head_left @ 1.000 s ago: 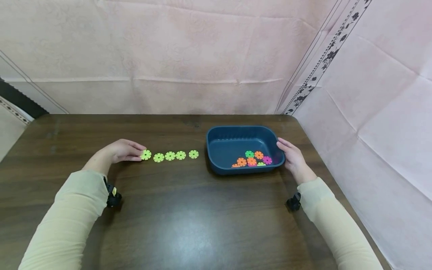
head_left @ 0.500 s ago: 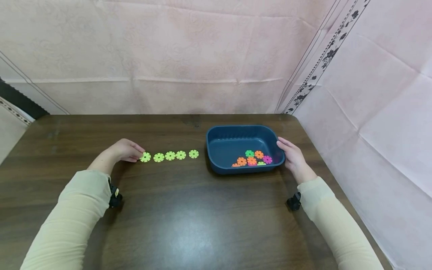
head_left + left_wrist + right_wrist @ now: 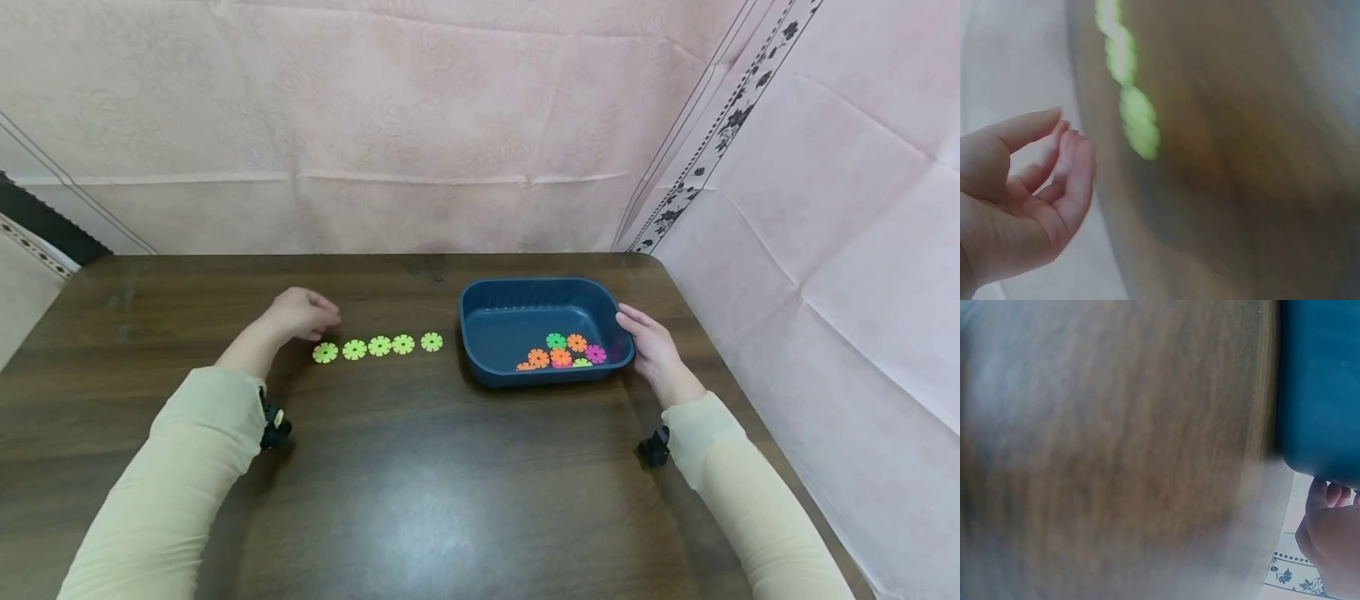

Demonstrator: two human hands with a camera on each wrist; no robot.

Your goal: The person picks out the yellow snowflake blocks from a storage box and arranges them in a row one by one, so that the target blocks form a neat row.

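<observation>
Several yellow-green notched plastic discs, like snowflake building discs point(image 3: 354, 349), lie in a row on the wooden table. My left hand point(image 3: 302, 314) hovers just behind the leftmost disc point(image 3: 325, 353). In the left wrist view this hand point(image 3: 1041, 194) holds nothing, its fingers loosely bent and the thumb near the fingertips; the row is blurred beyond it. To the right of the row stands a dark blue plastic basin point(image 3: 487, 377). At its right end my right hand point(image 3: 656, 350) grips the rim, thumb on the edge; the other fingers are mostly hidden in the head view.
Orange, green, magenta and yellow-green discs point(image 3: 560, 357) lie in the basin's near right part. Behind the brown table point(image 3: 420, 467) hangs a pale pink cloth point(image 3: 420, 125), and another cloth runs along the right side. Each wrist wears a small black camera point(image 3: 276, 425).
My left hand has let go of the leftmost disc and moved up and right, behind it. That disc now lies flat at the row's end. The right hand and basin have stayed put.
</observation>
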